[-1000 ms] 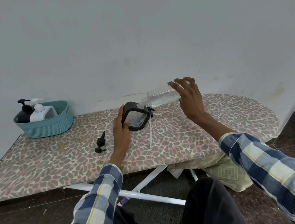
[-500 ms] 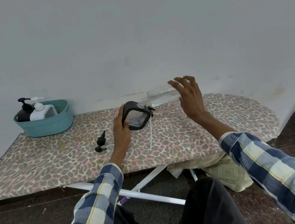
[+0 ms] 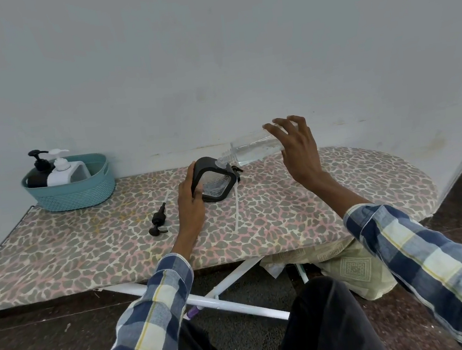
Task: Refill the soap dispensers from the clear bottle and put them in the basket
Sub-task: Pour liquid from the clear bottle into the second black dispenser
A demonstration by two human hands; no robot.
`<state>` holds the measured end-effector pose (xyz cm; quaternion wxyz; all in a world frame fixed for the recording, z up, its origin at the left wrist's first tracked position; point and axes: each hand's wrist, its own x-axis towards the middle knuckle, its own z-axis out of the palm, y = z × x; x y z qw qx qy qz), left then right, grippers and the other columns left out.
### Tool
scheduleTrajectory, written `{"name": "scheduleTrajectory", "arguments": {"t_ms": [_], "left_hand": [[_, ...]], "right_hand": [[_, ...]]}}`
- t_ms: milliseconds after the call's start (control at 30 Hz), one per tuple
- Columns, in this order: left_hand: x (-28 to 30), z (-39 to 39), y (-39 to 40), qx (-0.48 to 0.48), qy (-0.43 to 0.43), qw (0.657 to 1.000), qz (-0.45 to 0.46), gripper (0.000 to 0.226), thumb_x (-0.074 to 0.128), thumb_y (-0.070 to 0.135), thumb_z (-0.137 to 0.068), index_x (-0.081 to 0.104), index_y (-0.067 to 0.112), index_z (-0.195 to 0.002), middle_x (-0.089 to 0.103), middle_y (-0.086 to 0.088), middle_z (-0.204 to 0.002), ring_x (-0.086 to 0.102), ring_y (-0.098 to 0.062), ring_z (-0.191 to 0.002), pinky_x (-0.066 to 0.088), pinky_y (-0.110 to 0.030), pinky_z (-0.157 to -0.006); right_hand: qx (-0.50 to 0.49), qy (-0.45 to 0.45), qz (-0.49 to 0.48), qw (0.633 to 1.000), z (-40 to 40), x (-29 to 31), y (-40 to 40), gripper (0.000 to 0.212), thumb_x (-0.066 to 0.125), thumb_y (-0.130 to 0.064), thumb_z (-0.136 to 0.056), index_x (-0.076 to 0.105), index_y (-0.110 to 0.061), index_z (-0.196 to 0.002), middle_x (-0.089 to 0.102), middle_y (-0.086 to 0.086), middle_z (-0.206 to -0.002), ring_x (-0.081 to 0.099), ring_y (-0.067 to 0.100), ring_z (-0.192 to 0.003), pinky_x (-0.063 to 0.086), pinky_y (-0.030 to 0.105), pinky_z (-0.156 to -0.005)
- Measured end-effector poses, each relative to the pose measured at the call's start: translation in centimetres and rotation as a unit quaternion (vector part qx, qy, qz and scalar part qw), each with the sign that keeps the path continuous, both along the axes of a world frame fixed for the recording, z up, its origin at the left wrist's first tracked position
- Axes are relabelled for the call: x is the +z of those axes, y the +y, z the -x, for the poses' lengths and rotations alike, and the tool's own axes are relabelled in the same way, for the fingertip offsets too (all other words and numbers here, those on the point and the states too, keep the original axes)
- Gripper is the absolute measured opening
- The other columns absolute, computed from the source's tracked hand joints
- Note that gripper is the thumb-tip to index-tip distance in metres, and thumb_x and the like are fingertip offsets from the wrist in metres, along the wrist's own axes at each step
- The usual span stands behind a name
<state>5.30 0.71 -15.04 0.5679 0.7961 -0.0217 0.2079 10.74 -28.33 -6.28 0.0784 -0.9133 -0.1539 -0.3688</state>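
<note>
Pouring in hand: clear bottle (image 3: 255, 148) gripped at base by right hand (image 3: 297, 150), tipped so neck meets dispenser mouth. Black-framed dispenser (image 3: 214, 181) clasped by left hand (image 3: 191, 205), steadied on ironing board (image 3: 341, 191), probably against tipping. Pump head (image 3: 158, 221) laid aside, left of hand. Two dispensers stood in teal basket (image 3: 73, 190), far left. Fill level hard to judge; stream not discernible.

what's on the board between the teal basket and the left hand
In the head view, a black pump head with its clear tube lies on the leopard-print board between the teal woven basket and the left hand; otherwise bare.
</note>
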Motion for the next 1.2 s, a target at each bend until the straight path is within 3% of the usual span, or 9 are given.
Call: {"name": "scheduleTrajectory", "arguments": {"t_ms": [67, 167, 467, 567, 633, 767, 967, 1067, 1200], "left_hand": [[-0.1, -0.1, 0.0, 0.000, -0.003, 1.000, -0.001, 0.058, 0.040, 0.009, -0.117, 0.032, 0.033, -0.169, 0.040, 0.007, -0.148, 0.044, -0.009, -0.131, 0.040, -0.021, -0.106], [-0.1, -0.2, 0.1, 0.003, -0.004, 1.000, -0.009, 0.057, 0.040, 0.011, -0.117, 0.032, 0.033, -0.169, 0.041, 0.006, -0.148, 0.043, -0.008, -0.130, 0.036, -0.006, -0.098], [0.1, 0.0, 0.0, 0.002, 0.005, 1.000, -0.004, 0.056, 0.039, 0.013, -0.117, 0.031, 0.039, -0.166, 0.040, 0.009, -0.148, 0.043, -0.010, -0.134, 0.040, -0.030, -0.112], [0.1, 0.0, 0.0, 0.004, 0.006, 1.000, -0.009, 0.055, 0.039, 0.015, -0.118, 0.030, 0.036, -0.168, 0.040, 0.008, -0.146, 0.043, -0.009, -0.133, 0.039, -0.030, -0.112], [0.2, 0.1, 0.0, 0.004, 0.005, 1.000, -0.009, 0.055, 0.039, 0.015, -0.118, 0.030, 0.036, -0.168, 0.040, 0.009, -0.149, 0.042, -0.008, -0.135, 0.037, -0.025, -0.111], [0.2, 0.0, 0.0, 0.008, 0.001, 1.000, -0.008, 0.055, 0.040, 0.016, -0.118, 0.030, 0.032, -0.169, 0.038, 0.010, -0.150, 0.039, -0.004, -0.134, 0.032, 0.000, -0.098], [0.0, 0.0, 0.1, 0.005, 0.004, 1.000, -0.009, 0.054, 0.040, 0.019, -0.118, 0.030, 0.031, -0.170, 0.037, 0.013, -0.152, 0.038, -0.002, -0.138, 0.032, -0.004, -0.104], [0.0, 0.0, 0.1, 0.007, 0.006, 1.000, -0.010, 0.054, 0.041, 0.021, -0.118, 0.029, 0.031, -0.170, 0.036, 0.014, -0.153, 0.036, -0.002, -0.140, 0.032, -0.019, -0.114], [0.1, 0.1, 0.1, 0.004, 0.002, 1.000, -0.011, 0.053, 0.040, 0.021, -0.118, 0.030, 0.032, -0.169, 0.036, 0.007, -0.163, 0.035, -0.004, -0.144, 0.031, -0.023, -0.117]], "right_hand": [[0.000, -0.003, 0.000, 1.000, 0.0, 0.1, 0.0, 0.096, 0.067, 0.026, -0.071, 0.052, -0.027, -0.150, 0.053, 0.001, -0.152, 0.040, 0.034, -0.142, 0.050, 0.045, -0.098], [0.001, -0.006, -0.002, 1.000, 0.0, 0.1, 0.1, 0.097, 0.066, 0.027, -0.071, 0.052, -0.027, -0.150, 0.053, 0.001, -0.153, 0.040, 0.034, -0.143, 0.050, 0.045, -0.099], [0.001, 0.000, -0.012, 1.000, -0.1, -0.4, 0.2, 0.097, 0.065, 0.026, -0.072, 0.051, -0.028, -0.151, 0.051, 0.000, -0.154, 0.039, 0.034, -0.144, 0.049, 0.046, -0.099], [0.002, -0.001, -0.025, 1.000, -0.2, -0.8, 0.1, 0.096, 0.064, 0.026, -0.072, 0.052, -0.027, -0.151, 0.052, 0.001, -0.154, 0.041, 0.035, -0.142, 0.049, 0.047, -0.097], [0.003, 0.000, -0.028, 1.000, -0.1, -0.9, 0.2, 0.096, 0.064, 0.025, -0.072, 0.051, -0.027, -0.151, 0.052, 0.001, -0.153, 0.041, 0.035, -0.142, 0.049, 0.047, -0.098], [0.005, 0.003, -0.032, 0.999, 0.0, -1.6, 0.2, 0.095, 0.067, 0.024, -0.073, 0.050, -0.027, -0.152, 0.051, 0.001, -0.154, 0.040, 0.034, -0.141, 0.050, 0.046, -0.099], [0.004, 0.008, -0.039, 0.999, -0.1, -2.0, 0.1, 0.096, 0.070, 0.022, -0.072, 0.050, -0.027, -0.152, 0.052, 0.001, -0.154, 0.040, 0.034, -0.140, 0.050, 0.046, -0.099], [0.006, 0.006, -0.038, 0.999, -0.1, -2.0, 0.1, 0.094, 0.070, 0.022, -0.073, 0.050, -0.026, -0.152, 0.052, 0.002, -0.153, 0.041, 0.034, -0.140, 0.050, 0.045, -0.100], [0.004, 0.002, -0.034, 0.999, -0.2, -1.9, 0.1, 0.094, 0.067, 0.023, -0.073, 0.050, -0.026, -0.152, 0.052, 0.002, -0.153, 0.041, 0.034, -0.141, 0.049, 0.044, -0.101]]}}
